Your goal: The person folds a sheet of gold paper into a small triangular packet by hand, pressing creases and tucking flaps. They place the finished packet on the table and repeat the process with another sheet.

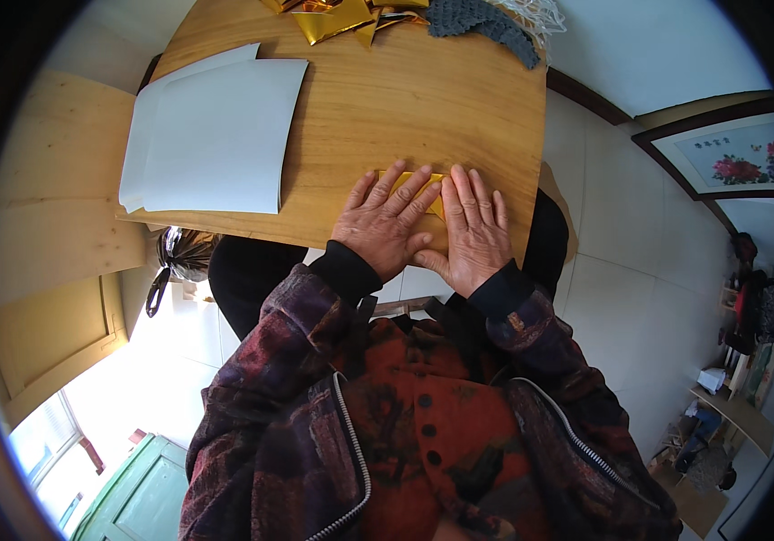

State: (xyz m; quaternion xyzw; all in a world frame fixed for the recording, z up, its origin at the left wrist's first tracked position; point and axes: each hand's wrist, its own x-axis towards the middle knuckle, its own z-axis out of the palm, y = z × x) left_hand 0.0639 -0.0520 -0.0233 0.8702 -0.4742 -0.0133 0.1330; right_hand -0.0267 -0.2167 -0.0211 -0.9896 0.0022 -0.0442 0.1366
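Note:
Near the front edge of the wooden table lies a small piece of gold foil paper (411, 178), mostly covered by my hands. My left hand (382, 218) rests flat on it, fingers spread apart over the foil. Beside it, my right hand (471, 225) presses down with its fingers stretched out along the foil's right side. The two thumbs nearly meet on the near side. Gold shows between the fingers and past the fingertips; whether the paper is folded underneath is hidden.
White sheets (216, 135) lie stacked at the table's left. Shiny gold foil pieces (337, 20) are heaped at the far edge, beside a dark grey knitted cloth (482, 27) and white shredded strands (536, 16). A black plastic bag (187, 254) is below the left edge.

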